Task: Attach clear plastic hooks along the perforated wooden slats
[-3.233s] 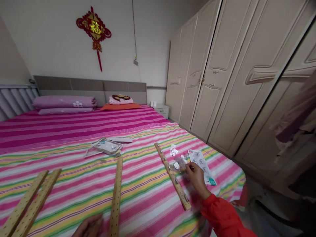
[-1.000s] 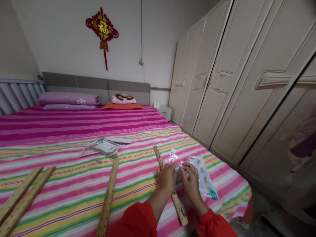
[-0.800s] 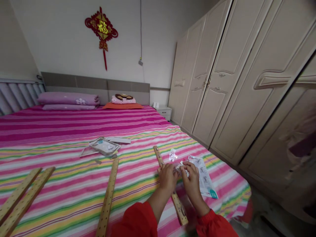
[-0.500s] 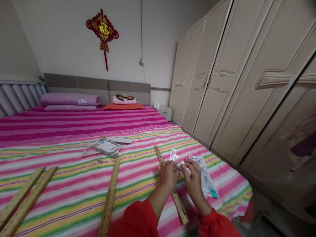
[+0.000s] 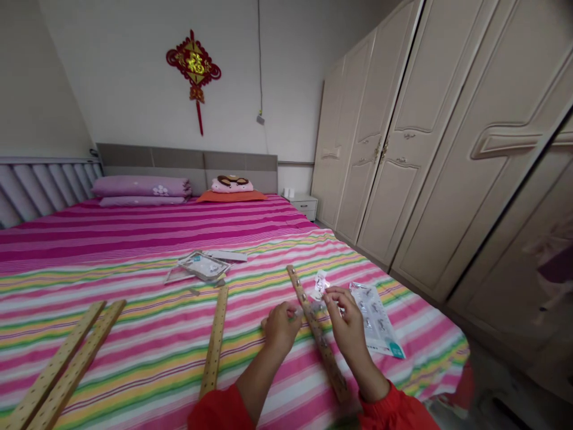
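One camera, worn on the person's head, looks forward and down along the bed [image 5: 134, 233] toward the headboard [image 5: 179, 161]. The left hand [image 5: 278, 327] and right hand [image 5: 347, 322] lie close beneath it, with the wardrobe [image 5: 425, 149] filling the right.

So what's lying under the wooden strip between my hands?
The perforated wooden strip lies on the pink striped bedsheet; nothing else shows beneath it. The sheet directly below is covered, and the strip's near end is blurred.
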A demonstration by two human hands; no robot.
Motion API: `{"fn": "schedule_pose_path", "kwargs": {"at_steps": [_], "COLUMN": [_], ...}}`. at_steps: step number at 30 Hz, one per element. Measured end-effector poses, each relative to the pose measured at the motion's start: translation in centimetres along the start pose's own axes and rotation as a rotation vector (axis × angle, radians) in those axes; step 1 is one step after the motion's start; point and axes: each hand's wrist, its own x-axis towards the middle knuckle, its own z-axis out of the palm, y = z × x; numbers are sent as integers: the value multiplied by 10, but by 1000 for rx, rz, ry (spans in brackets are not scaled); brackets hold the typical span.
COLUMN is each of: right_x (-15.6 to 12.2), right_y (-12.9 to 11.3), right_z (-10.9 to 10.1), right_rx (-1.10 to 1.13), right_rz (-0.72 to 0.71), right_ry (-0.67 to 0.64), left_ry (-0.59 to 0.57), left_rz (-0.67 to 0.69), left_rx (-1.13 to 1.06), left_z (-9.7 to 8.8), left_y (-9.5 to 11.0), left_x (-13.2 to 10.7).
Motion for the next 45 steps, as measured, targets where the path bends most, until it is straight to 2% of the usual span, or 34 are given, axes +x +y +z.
{"fn": "schedule_pose_path", "kwargs": {"at_steps": [4, 8, 13, 17, 19, 21, 30, 38, 41, 45], "right_x": [-11, -27, -52, -73, -83, -93, -132, -164, -169, -171], "right_y": [-4, -9, -18, -34, -42, -50, -81, -92, -92, -91], "right_z": [3, 9, 19, 31, 39, 48, 71, 83, 85, 86], "right_rx": [240, 426, 662, 736, 747, 729, 508, 496, 499, 511], "right_rz": [251, 515, 724, 821, 830, 810, 621, 539, 540, 566], "right_ry": [-41, -58, -80, -175, -236, -287, -439, -506, -516, -527], "left_ry": [-52, -101, -86, -4, 26, 25, -15, 5, 36, 20], "left_rz": [-23, 14, 83, 227, 241, 168, -113, -143, -117, -74], "left_rx": [-61, -286, -423, -468, -464, -512, -835, -858, -819, -806], "left_z": [-2, -14, -56, -95, -109, -118, -141, -149, -150, -149], "left_y": [-15, -26, -34, -42, -47, -53, -92, -104, -110, -119], "left_x": [-5, -12, -38, -72, -88, -101, -137, -150, -151, -150]}}
